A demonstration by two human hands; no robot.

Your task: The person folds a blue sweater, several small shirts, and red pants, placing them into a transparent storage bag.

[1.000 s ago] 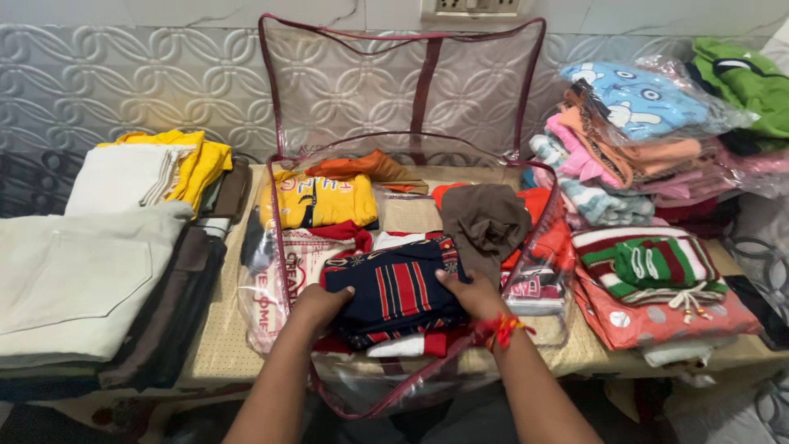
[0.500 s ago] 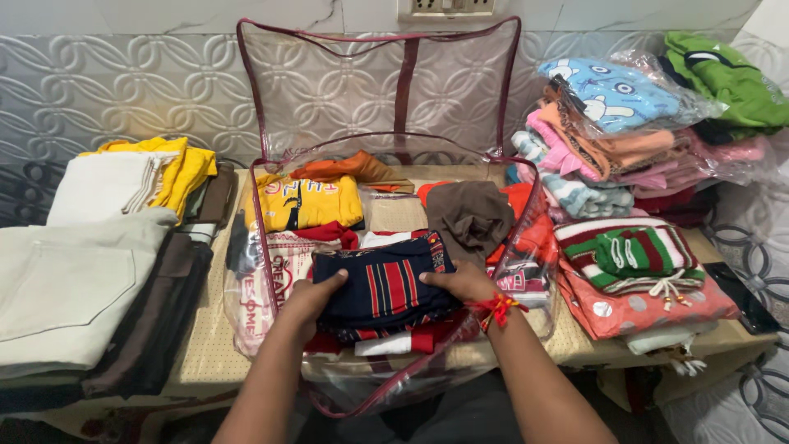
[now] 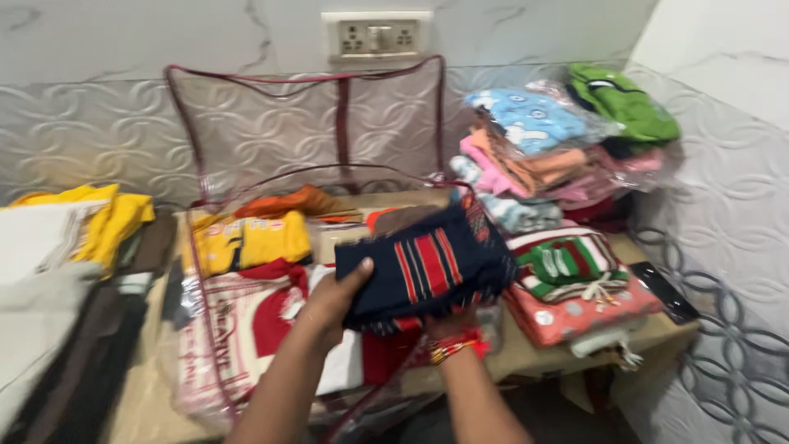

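Landmark: clear zip-up storage bag (image 3: 191, 247), open at centre, back flap propped against the patterned wall.

Far left of the bag: yellow folded garment (image 3: 111, 218) beside pale folded trousers (image 3: 33, 247), blurred, with dark folded cloth (image 3: 90, 362) nearer the camera.

Inside the bag, left part: yellow printed shirt (image 3: 251, 238), orange garment (image 3: 288, 201) behind it, red-and-white printed garment (image 3: 246, 321) in front.

Above the bag's right half, clear of its contents: folded navy garment with red stripes (image 3: 427, 267).
- Left hand (image 3: 333, 300) at its left edge, thumb on top and fingers beneath, grip closed on the fold.
- Right hand (image 3: 450, 329) under the right underside, red thread at the wrist; mostly hidden, so grip not readable beyond supporting from below.

Right of the bag, on the table (image 3: 666, 329): striped green, red and white knit (image 3: 567, 263) atop orange spotted cloth; behind it a tall stack of wrapped clothes topped by a blue piece (image 3: 526, 119) and a green piece (image 3: 625, 103); flat dark slab (image 3: 666, 292) at the far edge.

Step in hand, by judgement: transfer of one folded piece, held mid-air between bag and right-hand piles. Requirement for any set-down: level support from both sides to keep the fold intact, and a free flat spot, both bag and piles being already crowded.
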